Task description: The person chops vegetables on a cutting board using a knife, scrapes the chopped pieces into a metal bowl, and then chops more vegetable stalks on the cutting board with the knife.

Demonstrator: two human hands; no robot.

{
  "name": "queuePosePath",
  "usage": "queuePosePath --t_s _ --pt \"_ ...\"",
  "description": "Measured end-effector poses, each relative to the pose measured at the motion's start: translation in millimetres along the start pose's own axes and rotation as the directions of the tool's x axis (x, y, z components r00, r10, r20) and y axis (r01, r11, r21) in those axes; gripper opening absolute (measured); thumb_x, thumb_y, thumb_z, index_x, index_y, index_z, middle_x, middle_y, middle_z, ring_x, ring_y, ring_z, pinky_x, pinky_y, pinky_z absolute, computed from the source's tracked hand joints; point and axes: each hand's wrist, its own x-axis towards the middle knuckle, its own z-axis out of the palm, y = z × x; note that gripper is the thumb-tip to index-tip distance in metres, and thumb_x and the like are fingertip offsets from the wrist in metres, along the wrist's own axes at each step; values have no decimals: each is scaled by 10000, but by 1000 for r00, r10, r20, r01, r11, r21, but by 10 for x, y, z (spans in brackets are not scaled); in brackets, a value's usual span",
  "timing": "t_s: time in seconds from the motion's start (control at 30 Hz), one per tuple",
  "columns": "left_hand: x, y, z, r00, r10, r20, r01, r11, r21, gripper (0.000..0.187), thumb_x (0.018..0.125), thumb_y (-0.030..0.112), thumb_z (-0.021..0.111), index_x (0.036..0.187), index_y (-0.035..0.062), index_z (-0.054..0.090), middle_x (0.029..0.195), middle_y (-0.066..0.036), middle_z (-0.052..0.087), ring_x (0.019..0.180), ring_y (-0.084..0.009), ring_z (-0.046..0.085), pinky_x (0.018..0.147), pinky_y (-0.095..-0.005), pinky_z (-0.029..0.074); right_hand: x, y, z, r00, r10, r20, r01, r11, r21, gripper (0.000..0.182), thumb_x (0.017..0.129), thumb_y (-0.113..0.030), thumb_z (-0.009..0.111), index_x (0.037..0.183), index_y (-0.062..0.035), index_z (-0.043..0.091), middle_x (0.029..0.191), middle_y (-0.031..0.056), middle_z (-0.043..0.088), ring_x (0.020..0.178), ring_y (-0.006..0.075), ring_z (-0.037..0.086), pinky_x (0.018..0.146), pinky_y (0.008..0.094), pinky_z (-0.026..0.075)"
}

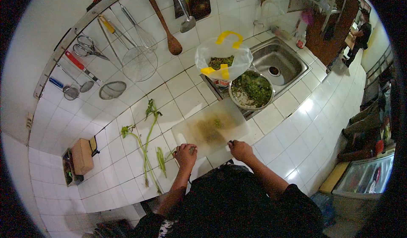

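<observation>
My left hand (185, 155) is curled closed at the near left edge of a translucent cutting board (237, 118); what its fingers hold, if anything, I cannot make out. Closed in a fist at the board's near right edge, my right hand (241, 150) grips the dark handle of what looks like a knife (230, 143), whose blade barely shows. A small heap of chopped greens (217, 123) lies on the wet, brownish middle of the board. Long leafy green stalks (146, 147) and a shorter stalk piece (160, 160) rest on the tiles left of my left hand.
Beyond the board stand a metal pot (253, 90) of chopped greens and pale pieces, and a plastic bag (203, 53) with yellow handles. A steel sink (280, 62) is behind them. Utensils, including a wooden spoon (174, 45), hang on the wall. Another person (361, 37) stands far right.
</observation>
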Motion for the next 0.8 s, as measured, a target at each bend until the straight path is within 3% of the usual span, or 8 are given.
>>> queuePosePath --t_s 0.13,0.4,0.53,0.8 --pt "-28 16 -11 1000 16 -26 -16 1000 -17 138 740 318 744 862 270 700 961 37 609 1020 -230 531 868 -480 333 120 148 -124 995 79 -56 -77 997 32 534 982 -470 383 993 1 634 904 295 650 901 452 630 799 541 496" --pt "4 -19 21 1000 9 5 -9 1000 -5 140 745 332 743 861 266 700 965 36 612 1023 -228 528 873 -477 323 -11 76 -135 999 38 16 -38 999 -1 536 977 -483 392 977 -4 633 902 254 669 867 433 648 765 535 515" --pt "1 -37 24 999 28 -18 -27 1000 15 140 746 339 742 861 268 703 967 37 612 1028 -226 524 874 -476 320 69 124 -130 996 25 -84 -21 999 50 527 982 -477 386 965 -16 641 884 246 673 856 438 648 764 538 515" --pt "-21 -7 -35 998 69 -16 -69 998 5 132 764 318 730 881 271 689 975 32 602 1020 -225 516 869 -472 319 187 159 -204 1000 14 -27 -13 999 36 521 974 -465 405 997 -3 645 921 256 665 895 444 630 802 527 495"
